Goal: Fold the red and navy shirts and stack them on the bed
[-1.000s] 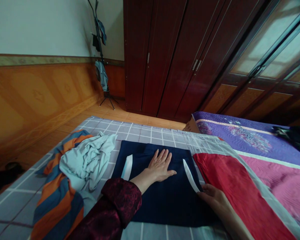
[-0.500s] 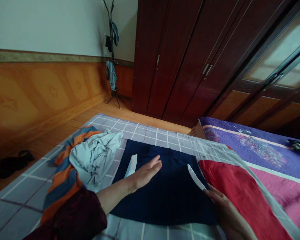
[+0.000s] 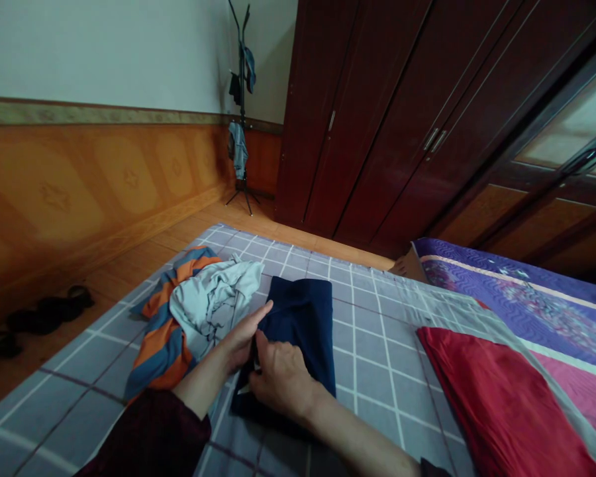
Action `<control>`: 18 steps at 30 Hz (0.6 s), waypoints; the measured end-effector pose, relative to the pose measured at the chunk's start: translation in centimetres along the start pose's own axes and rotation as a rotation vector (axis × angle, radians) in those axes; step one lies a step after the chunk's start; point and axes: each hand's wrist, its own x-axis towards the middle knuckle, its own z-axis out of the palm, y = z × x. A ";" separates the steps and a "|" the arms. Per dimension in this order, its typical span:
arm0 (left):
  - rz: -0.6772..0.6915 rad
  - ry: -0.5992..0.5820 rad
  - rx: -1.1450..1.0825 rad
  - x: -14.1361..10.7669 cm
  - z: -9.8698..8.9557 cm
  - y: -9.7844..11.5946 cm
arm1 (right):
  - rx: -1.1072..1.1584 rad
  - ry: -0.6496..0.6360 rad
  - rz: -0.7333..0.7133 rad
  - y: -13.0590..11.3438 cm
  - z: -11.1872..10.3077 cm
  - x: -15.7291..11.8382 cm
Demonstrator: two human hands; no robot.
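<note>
A dark navy skirt (image 3: 300,308) lies folded double lengthwise on the checked bed, a bit of white trim showing near its left edge. My left hand (image 3: 241,336), fingers stretched out, rests along that left edge. Right beside it, my right hand (image 3: 285,377) reaches across the skirt and pinches cloth at the left edge. Part of the skirt is hidden under the right hand and forearm. Left of the hands lies a crumpled pale grey garment (image 3: 211,298) on an orange and blue striped cloth (image 3: 156,351).
A red cloth (image 3: 506,391) lies on the right of the grey checked bedsheet (image 3: 377,351). Beyond it is a purple and pink bedcover (image 3: 536,278). A dark red wardrobe (image 3: 367,126) and a coat stand (image 3: 242,99) stand behind; dark shoes (image 3: 49,311) are on the floor at left.
The skirt, spread flat before, is now folded over from right to left. My right hand has carried its right side across to beside my left hand. The view has turned slightly left.
</note>
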 end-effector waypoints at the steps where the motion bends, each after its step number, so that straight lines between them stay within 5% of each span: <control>1: 0.027 0.008 0.023 0.0 -0.1 0.0 | 0.009 0.005 -0.016 -0.2 0.6 -0.4; 6: 0.178 -0.039 0.123 0.2 -0.1 -0.7 | 0.100 0.032 -0.032 2.0 1.8 -3.8; 10: 0.259 0.061 0.264 1.2 -0.2 -0.8 | 0.078 0.097 -0.137 4.1 3.7 -6.0; 14: 0.290 0.256 0.423 3.1 -0.2 0.4 | 0.046 0.253 -0.316 5.2 6.7 -6.4; 18: 0.302 0.248 0.402 4.8 0.0 1.3 | 0.020 0.503 -0.514 5.9 9.1 -5.8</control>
